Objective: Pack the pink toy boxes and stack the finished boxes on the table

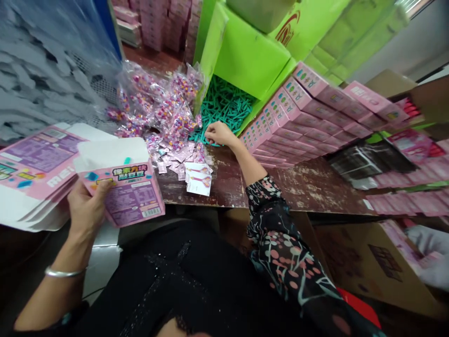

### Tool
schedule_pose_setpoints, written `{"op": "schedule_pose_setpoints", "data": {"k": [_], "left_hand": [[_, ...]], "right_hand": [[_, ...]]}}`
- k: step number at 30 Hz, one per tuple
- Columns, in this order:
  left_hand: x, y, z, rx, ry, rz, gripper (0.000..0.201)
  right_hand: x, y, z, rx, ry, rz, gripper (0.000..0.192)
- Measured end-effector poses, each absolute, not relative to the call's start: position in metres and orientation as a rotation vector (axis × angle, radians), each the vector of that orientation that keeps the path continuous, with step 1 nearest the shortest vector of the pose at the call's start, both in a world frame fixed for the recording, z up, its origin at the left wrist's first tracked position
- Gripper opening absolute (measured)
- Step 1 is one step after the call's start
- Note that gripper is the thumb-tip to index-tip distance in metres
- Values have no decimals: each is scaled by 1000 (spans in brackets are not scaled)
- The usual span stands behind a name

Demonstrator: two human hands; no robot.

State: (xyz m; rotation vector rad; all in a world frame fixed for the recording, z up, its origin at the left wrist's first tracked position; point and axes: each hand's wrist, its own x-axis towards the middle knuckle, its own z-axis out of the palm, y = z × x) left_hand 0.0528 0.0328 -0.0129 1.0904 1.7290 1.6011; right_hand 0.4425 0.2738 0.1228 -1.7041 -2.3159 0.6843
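Note:
A pink and purple carton [135,192] with its white flap open is gripped in my left hand [87,206], thumb across its printed face. Beside it, further left, lies a stack of flat unfolded cartons [38,168]. My right hand [219,134] reaches to the front edge of a heap of small green plastic pieces [226,105] spilling from a green box. Its fingers are curled together; whether a piece is between them is hidden. Small pink sachets [178,157] and a few white printed cards [198,179] lie on the table between my hands.
Clear bags of colourful beads [164,100] are piled behind the sachets. The green box [249,61] stands at the back, with stacked pink cartons [301,121] to its right. A brown cardboard box [372,267] sits below the worn table [315,187] at right.

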Motion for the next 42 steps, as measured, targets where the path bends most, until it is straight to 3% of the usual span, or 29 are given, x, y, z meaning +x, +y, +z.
{"op": "schedule_pose_setpoints", "data": {"k": [5, 10, 14, 17, 20, 22, 28, 36, 42], "left_hand": [[66, 29, 10, 990, 1837, 1297, 67], [77, 30, 10, 911, 1853, 1194, 65], [69, 32, -1, 959, 1830, 1172, 62], [59, 35, -7, 984, 1795, 1180, 59], [58, 43, -6, 1086, 1680, 1135, 63], [64, 49, -1, 1195, 1598, 1090, 68], [92, 61, 27, 1385, 1376, 1015, 73], [91, 55, 27, 1261, 1306, 1267, 67], [98, 54, 24, 1292, 1321, 1315, 65]], "right_hand": [[419, 299, 80, -2062, -2426, 588, 27], [402, 309, 48, -2198, -2351, 545, 52], [418, 310, 53, -2187, -2323, 467, 46], [446, 302, 76, -2004, -2272, 525, 56], [462, 278, 102, -1567, -2112, 776, 78], [459, 254, 116, -1294, -2025, 867, 82], [412, 199, 122, -912, -1962, 819, 52], [394, 174, 103, -646, -2043, 976, 56], [387, 148, 129, -680, -2530, 488, 28]]}}
